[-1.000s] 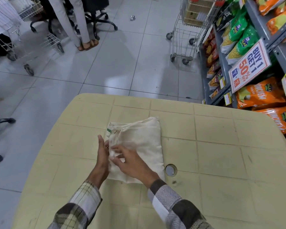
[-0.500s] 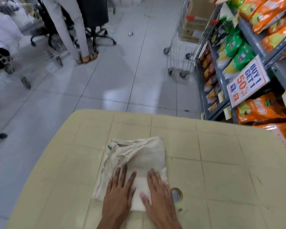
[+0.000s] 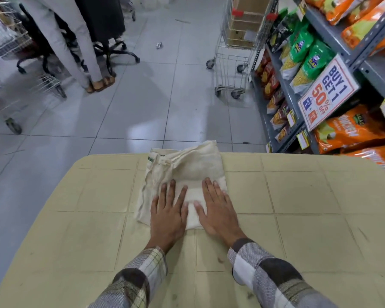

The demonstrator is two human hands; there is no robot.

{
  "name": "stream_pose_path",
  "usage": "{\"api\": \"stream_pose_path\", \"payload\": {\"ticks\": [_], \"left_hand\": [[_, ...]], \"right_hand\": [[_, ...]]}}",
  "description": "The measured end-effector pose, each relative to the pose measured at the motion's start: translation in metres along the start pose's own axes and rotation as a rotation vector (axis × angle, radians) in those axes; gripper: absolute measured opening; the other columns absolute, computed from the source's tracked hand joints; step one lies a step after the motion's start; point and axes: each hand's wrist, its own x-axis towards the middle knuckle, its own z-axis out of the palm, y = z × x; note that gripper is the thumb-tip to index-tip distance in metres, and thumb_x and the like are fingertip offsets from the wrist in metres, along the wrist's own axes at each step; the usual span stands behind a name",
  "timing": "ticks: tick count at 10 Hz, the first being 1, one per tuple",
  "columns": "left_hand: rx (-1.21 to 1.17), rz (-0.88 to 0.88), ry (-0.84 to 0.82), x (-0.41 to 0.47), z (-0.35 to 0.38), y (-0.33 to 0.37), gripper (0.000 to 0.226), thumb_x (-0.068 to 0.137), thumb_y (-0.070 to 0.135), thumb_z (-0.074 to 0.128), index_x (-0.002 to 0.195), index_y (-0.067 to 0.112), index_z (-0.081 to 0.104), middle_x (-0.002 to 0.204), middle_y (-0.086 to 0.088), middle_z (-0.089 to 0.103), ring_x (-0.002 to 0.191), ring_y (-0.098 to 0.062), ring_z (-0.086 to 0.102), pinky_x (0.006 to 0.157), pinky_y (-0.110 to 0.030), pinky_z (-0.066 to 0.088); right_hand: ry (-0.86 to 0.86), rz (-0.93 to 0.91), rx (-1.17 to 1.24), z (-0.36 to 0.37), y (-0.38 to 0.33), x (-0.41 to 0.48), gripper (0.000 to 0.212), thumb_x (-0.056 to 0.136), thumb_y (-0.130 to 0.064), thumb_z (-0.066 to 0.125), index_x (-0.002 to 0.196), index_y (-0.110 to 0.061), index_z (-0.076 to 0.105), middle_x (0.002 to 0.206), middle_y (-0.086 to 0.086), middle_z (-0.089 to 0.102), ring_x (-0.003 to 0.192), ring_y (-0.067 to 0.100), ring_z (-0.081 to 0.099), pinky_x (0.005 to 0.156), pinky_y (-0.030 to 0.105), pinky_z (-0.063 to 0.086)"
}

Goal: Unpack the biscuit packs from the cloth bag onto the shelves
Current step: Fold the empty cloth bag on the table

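Observation:
A cream cloth bag lies folded flat on the beige plastic table, its far end reaching the table's far edge. My left hand lies flat with straight fingers on the bag's near left part. My right hand lies flat on the bag's near right corner and partly on the table. Both press down on the cloth. No biscuit pack shows in or near the bag. Grey shelves at the right carry snack packs.
A wire trolley holding cardboard boxes stands beside the shelves. A "Buy 1 Get 1" sign hangs from a shelf edge. A person's legs, office chairs and more trolleys are at the far left on the tiled floor.
A second ago my hands worked at the bag's near left edge; now both lie flat on it. The bag has slid toward the table's far edge.

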Motion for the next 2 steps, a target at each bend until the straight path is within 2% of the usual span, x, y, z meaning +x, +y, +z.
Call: {"api": "stream_pose_path", "payload": {"ticks": [1, 2], "left_hand": [[-0.05, -0.002, -0.162, 0.003, -0.022, 0.001, 0.07, 0.089, 0.063, 0.004, 0.154, 0.038, 0.01, 0.163, 0.003, -0.01, 0.152, -0.023, -0.002, 0.118, -0.044, 0.011], [-0.132, -0.02, -0.291, 0.015, -0.054, 0.008, 0.096, 0.074, 0.081, -0.008, 0.155, 0.034, 0.011, 0.164, 0.001, -0.007, 0.152, -0.021, 0.004, 0.117, -0.044, 0.02]], "right_hand": [[-0.168, 0.016, 0.01, -0.022, -0.004, 0.008, 0.076, 0.095, -0.06, 0.015, 0.157, -0.02, -0.005, 0.158, -0.01, -0.021, 0.152, 0.013, -0.009, 0.122, 0.035, -0.004], [-0.343, 0.027, 0.057, -0.055, -0.009, 0.016, 0.078, 0.095, -0.066, 0.017, 0.157, -0.022, 0.0, 0.162, -0.006, -0.018, 0.153, 0.017, -0.003, 0.122, 0.04, 0.001]]}}
